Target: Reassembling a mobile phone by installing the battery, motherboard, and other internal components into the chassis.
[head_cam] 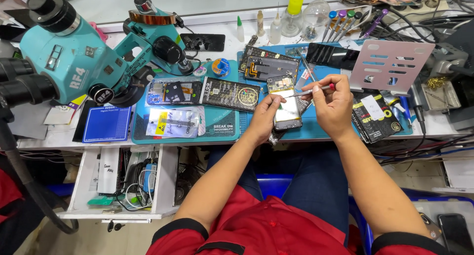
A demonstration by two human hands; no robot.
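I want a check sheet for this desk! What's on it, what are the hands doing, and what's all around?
Surface: white bench with teal mats.
Job's things: opened phone, back off, on the mat; thin tool tipped at it.
Clutter: second opened phone, battery, packets, bottles, screwdrivers.
Grippers: left hand steadies the phone; right hand pinches the tool.
Cables: black tangle at the back right; wires in the open drawer.
Surroundings: teal microscope at left; blue stool below.
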